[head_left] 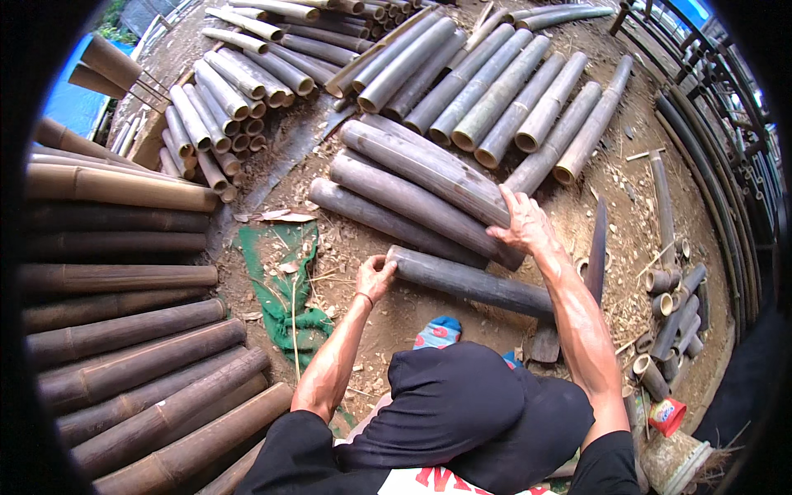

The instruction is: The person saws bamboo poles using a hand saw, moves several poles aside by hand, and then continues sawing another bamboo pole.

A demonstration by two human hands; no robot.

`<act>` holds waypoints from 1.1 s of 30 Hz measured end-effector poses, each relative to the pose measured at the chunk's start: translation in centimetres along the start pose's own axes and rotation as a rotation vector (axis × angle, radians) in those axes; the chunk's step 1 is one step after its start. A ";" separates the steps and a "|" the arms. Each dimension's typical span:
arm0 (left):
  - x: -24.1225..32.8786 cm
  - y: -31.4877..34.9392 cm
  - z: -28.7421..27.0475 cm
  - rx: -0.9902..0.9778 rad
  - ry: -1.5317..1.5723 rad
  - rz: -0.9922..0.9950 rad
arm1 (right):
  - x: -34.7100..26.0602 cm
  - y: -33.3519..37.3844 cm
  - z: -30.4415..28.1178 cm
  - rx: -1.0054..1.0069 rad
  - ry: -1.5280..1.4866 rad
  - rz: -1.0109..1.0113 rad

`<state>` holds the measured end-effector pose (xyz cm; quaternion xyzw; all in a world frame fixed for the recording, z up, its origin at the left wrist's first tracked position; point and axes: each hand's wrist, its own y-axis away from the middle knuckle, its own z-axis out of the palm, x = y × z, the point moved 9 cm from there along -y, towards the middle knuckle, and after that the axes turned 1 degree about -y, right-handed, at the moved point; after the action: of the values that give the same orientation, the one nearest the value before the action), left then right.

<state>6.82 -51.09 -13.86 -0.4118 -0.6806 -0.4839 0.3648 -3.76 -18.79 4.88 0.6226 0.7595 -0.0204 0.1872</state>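
Note:
My left hand grips the left end of a short dark bamboo pole, its fingers closed at the rim. This pole lies crosswise in front of my knees, and my right forearm passes over its right part. My right hand is curled over the right end of a brownish-grey bamboo pole. Its thumb is by the grey bamboo pole just below. Under these two, a darker bamboo pole lies slanting the same way.
Stacked bamboo poles fill the left side. More cut tubes and a row of poles lie beyond. A green cloth lies on the ground. Bamboo offcuts and a red packet are on the right.

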 end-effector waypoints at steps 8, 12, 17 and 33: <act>13.3 0.8 -1.7 0.405 -0.621 0.539 | 2.6 4.6 -1.3 -0.035 -0.838 0.105; 17.8 -0.9 8.5 -0.029 -1.294 1.060 | 2.7 6.2 -2.5 0.069 -0.851 0.035; 18.6 -6.1 12.4 -0.412 -1.547 0.886 | 1.2 4.6 -4.7 0.302 -0.314 -0.206; 20.4 16.0 6.5 -0.406 -0.908 1.152 | -4.7 17.7 3.6 -0.084 0.017 -0.374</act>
<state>12.75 -37.54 8.43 -0.9197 -0.3390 -0.1158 0.1609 14.72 -20.21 6.60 0.4626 0.8636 -0.0179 0.1995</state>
